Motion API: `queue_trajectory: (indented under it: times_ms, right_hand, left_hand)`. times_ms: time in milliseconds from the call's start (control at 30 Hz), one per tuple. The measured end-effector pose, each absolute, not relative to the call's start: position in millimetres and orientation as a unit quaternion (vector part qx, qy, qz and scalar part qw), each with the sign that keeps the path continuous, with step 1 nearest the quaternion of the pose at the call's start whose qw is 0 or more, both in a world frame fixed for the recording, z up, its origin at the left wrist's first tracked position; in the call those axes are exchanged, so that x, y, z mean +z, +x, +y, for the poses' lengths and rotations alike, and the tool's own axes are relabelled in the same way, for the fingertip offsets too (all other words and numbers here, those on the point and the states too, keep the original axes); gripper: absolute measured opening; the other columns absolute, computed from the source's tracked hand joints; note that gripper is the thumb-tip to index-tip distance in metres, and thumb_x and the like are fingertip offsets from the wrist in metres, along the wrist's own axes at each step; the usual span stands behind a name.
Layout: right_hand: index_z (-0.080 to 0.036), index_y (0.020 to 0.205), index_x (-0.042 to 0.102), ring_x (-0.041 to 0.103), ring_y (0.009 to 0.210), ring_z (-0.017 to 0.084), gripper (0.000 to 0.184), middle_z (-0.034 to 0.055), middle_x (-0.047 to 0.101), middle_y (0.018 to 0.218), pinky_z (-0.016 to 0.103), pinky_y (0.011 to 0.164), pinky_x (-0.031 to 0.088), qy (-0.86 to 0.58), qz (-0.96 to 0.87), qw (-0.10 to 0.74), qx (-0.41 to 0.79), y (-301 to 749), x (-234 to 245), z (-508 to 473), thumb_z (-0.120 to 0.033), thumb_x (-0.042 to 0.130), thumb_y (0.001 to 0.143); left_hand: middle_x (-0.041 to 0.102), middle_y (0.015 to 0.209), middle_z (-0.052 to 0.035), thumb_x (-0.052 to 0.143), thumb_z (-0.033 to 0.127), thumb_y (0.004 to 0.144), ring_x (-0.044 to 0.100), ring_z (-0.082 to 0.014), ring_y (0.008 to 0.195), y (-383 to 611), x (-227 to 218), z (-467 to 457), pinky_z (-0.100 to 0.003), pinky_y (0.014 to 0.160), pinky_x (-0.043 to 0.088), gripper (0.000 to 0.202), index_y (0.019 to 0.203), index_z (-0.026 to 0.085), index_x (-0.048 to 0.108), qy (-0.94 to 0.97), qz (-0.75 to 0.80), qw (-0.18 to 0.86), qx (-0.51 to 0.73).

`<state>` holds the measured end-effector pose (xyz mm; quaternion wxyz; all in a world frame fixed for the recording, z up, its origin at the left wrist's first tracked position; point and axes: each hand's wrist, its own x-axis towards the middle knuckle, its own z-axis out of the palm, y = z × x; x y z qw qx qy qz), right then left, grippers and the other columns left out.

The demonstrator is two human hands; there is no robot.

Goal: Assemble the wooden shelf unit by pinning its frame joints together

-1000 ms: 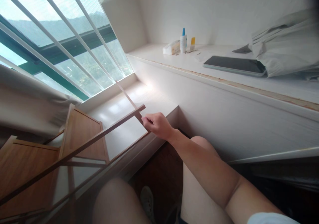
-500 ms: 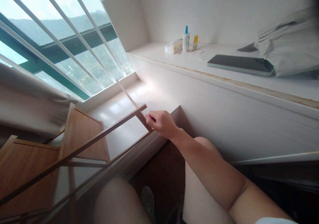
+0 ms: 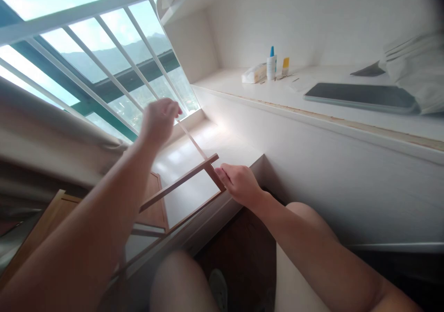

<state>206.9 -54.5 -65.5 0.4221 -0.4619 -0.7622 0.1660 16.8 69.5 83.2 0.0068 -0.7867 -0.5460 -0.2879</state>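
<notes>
The right hand is at the end of a wooden frame, beside the crosspiece. Its grip is closed to a pinch on a thin bright sliver, too small to name; the palm is turned out of sight. A narrow slat runs from this corner toward the window.

The left hand is raised in front of the window bars, motion-blurred, fingers partly curled near the slat's far end. Whether it touches the slat or holds anything cannot be told. Its forearm hides much of the frame's long rail and part of a wooden panel behind.

On the white shelf, a blue-tipped bottle stands between a soft pack and a yellow-capped bottle; the tiny pieces near them are indistinct. A dark-screened device lies farther right, its end meeting a pale bag that fades into the dark picture edge.
</notes>
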Motion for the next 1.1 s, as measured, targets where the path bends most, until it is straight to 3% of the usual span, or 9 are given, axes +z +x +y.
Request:
queue_trajectory:
  times_ms: [100,300,433,533,967,1100]
  right_hand:
    - [-0.021,0.072,0.045,0.038,0.053,0.012,0.038,-0.0027,0.046,0.057,0.029,0.057,0.021,-0.465,-0.761,0.423,0.159,206.1,-67.0,-53.8,-0.040,0.035,0.104]
    - [-0.020,0.071,0.043,0.036,0.055,0.012,0.037,-0.0020,0.048,0.061,0.029,0.057,0.020,-0.451,-0.771,0.429,0.134,205.9,-67.2,-52.9,-0.037,0.037,0.104]
    - [-0.020,0.072,0.044,0.037,0.056,0.012,0.037,-0.0017,0.048,0.062,0.029,0.056,0.020,-0.448,-0.771,0.435,0.126,206.2,-68.1,-52.1,-0.037,0.038,0.104]
    - [-0.020,0.071,0.043,0.036,0.055,0.012,0.037,-0.0019,0.047,0.062,0.029,0.056,0.021,-0.446,-0.766,0.444,0.131,205.9,-69.1,-52.3,-0.036,0.038,0.104]
    - [-0.021,0.069,0.039,0.036,0.056,0.012,0.036,-0.0016,0.044,0.060,0.029,0.057,0.023,-0.433,-0.775,0.452,0.088,199.1,-69.2,-53.2,-0.032,0.041,0.103]
    - [-0.021,0.069,0.035,0.033,0.055,0.012,0.036,-0.0029,0.040,0.060,0.029,0.058,0.024,-0.433,-0.764,0.460,0.130,201.7,-72.4,-55.0,-0.031,0.041,0.103]
  left_hand:
    - [0.068,0.091,-0.0064,0.045,0.034,0.098,0.062,-0.0213,0.092,22.5,53.4,90.1,-0.041,0.091,0.048,0.034,0.082,0.016,0.069,-0.826,-0.519,0.006,-0.220]
    - [0.070,0.106,-0.0025,0.039,0.040,0.097,0.057,-0.0229,0.113,38.0,11.1,109.0,-0.037,0.105,0.037,0.039,0.084,0.023,0.072,-0.872,-0.474,-0.039,-0.118]
    - [0.069,0.083,-0.0010,0.033,0.046,0.097,0.063,-0.0203,0.089,37.2,7.4,112.9,-0.033,0.094,0.043,0.048,0.087,0.025,0.075,-0.862,-0.498,-0.081,-0.050]
    - [0.063,0.068,0.0000,0.039,0.050,0.093,0.061,-0.0204,0.075,36.6,7.2,115.8,-0.032,0.081,0.044,0.044,0.086,0.028,0.077,-0.847,-0.524,-0.093,-0.007]
    - [0.064,0.068,0.0002,0.042,0.052,0.090,0.059,-0.0197,0.072,39.6,7.5,112.4,-0.031,0.070,0.038,0.042,0.087,0.031,0.077,-0.830,-0.548,-0.100,0.008]
    - [0.066,0.070,0.0006,0.042,0.051,0.090,0.059,-0.0184,0.072,39.7,7.2,111.2,-0.030,0.072,0.039,0.041,0.087,0.029,0.077,-0.829,-0.550,-0.102,-0.004]
